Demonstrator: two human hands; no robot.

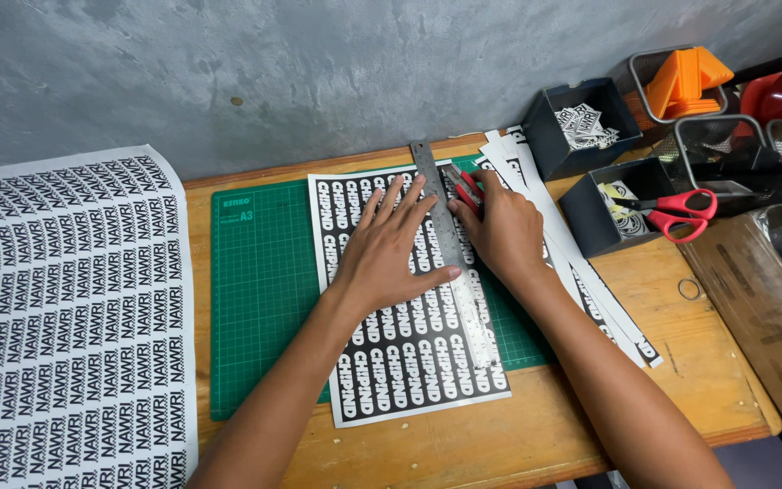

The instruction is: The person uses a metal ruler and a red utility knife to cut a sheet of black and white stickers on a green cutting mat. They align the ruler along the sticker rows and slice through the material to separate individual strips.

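Hands on the printed sheet (409, 353): left hand (391, 249) flat, fingers spread on steel ruler (454, 263); right hand (504, 231) gripping red cutter (465, 188)

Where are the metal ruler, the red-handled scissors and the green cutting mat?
Metal ruler (460, 281): head view, bare lower blade.
Red-handled scissors (681, 213): head view, handle loops.
Green cutting mat (264, 290): head view, bare left part.

Soft, even daylight, faint shadows, sharp focus, slight wide-angle edge stretch.
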